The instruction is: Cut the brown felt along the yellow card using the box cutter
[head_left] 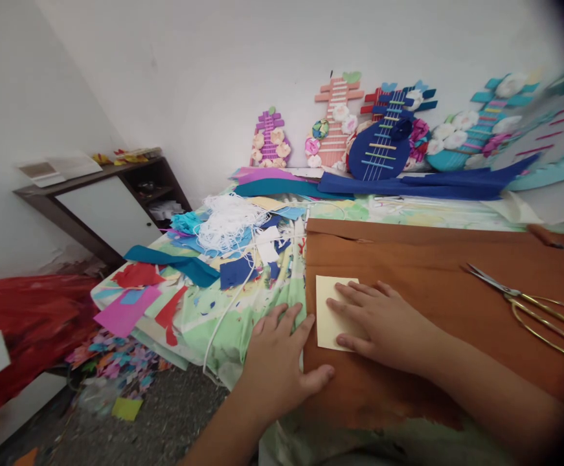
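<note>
A pale yellow paper rectangle (pixel 327 317) lies near the left edge of a large brown sheet (pixel 408 259) on the table. My right hand (pixel 383 323) rests flat on the paper, fingers spread and pointing left across it. Just left of the paper, my left hand (pixel 282 356) lies over the brown sheet's left edge with its fingers apart, holding nothing. Gold-handled scissors (pixel 515 294) rest on the brown sheet to the right, their blades slightly apart. A brown-handled tool (pixel 548 238) sits at the sheet's far right, partly blurred.
White cord (pixel 228 223) is heaped among coloured scraps on the patterned tablecloth (pixel 204 317). Decorated lute-shaped crafts (pixel 381 145) lean on the wall, with a dark blue strip (pixel 422 186) before them. A cabinet (pixel 101 207) stands left. Paper cuttings (pixel 116 362) cover the floor beside a red bag (pixel 33 323).
</note>
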Tool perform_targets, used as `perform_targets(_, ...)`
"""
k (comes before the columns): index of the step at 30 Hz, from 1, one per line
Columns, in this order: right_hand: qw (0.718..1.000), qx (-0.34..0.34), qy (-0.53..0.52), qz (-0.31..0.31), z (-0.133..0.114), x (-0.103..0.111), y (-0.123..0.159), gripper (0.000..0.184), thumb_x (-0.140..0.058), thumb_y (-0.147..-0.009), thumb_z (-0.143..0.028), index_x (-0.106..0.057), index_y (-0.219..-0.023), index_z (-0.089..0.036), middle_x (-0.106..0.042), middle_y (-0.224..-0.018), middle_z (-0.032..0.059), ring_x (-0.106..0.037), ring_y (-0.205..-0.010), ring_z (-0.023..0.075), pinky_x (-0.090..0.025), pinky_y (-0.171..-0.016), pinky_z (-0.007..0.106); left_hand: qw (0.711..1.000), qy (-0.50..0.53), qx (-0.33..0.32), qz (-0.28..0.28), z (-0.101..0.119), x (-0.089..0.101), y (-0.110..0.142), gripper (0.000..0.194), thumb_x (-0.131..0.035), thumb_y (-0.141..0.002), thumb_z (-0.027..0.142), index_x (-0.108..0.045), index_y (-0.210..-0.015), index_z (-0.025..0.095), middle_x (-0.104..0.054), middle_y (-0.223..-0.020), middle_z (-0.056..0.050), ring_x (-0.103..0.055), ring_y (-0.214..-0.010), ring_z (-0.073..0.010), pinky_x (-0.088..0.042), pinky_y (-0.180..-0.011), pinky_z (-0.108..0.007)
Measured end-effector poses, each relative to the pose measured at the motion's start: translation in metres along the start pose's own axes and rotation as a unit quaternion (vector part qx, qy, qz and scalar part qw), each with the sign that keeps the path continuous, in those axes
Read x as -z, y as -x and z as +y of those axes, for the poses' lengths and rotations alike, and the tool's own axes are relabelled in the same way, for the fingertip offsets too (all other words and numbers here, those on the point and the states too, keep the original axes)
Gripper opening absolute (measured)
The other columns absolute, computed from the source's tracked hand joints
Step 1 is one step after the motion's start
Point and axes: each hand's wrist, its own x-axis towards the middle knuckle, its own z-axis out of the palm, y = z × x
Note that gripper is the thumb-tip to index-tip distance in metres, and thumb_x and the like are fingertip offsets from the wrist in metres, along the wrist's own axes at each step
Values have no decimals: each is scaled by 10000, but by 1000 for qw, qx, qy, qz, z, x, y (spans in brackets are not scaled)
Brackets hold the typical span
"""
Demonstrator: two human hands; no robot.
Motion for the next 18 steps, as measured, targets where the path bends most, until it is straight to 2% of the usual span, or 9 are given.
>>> perform_targets(6, 1000, -16, 2, 6, 0, -1, 5, 487, -412, -781, -480, -456, -1209, -250, -409, -1303, 112, -379, -1158, 320, -319, -862, 518, 1000, 1, -22, -15, -1, 4, -3, 640, -548, -654, 573, -479, -1172, 206, -359, -1320, -36, -289, -1155, -342, -247, -904, -493)
perform_targets(11, 1000, -12, 1, 10, 3, -2, 10, 502, -408, -784, -489, -442, -1226, -254, -402, -1308, 111, -371, -1162, 323, -290, -882, 528, 995, -19, -87, -51, -5, 21, -25, 597, -593, -579, 625, -558, -1016, 219, -388, -1301, -36, -368, -1066, -350, -294, -842, -489)
perform_targets(15, 1000, -13, 1, 12, 3, -1, 9, 498, -438, -765, -482, -460, -1207, -253, -439, -1276, 114, -385, -1146, 332, -279, -877, 546, 988, -30, -138, -68, -10, 27, -41, 695, -611, -528, 664, -536, -1052, 213, -429, -1270, -40, -372, -1056, -352, -292, -840, -494)
perform_targets(18, 1000, -8, 0, 4, 3, 2, 5, 492, -461, -748, -476, -474, -1186, -253, -467, -1249, 112, -408, -1123, 332, -280, -862, 565, 989, -29, -131, -67, -14, 23, -43, 829, -601, -497, 699, -480, -1143, 193, -409, -1284, -58, -342, -1089, -365, -276, -859, -496)
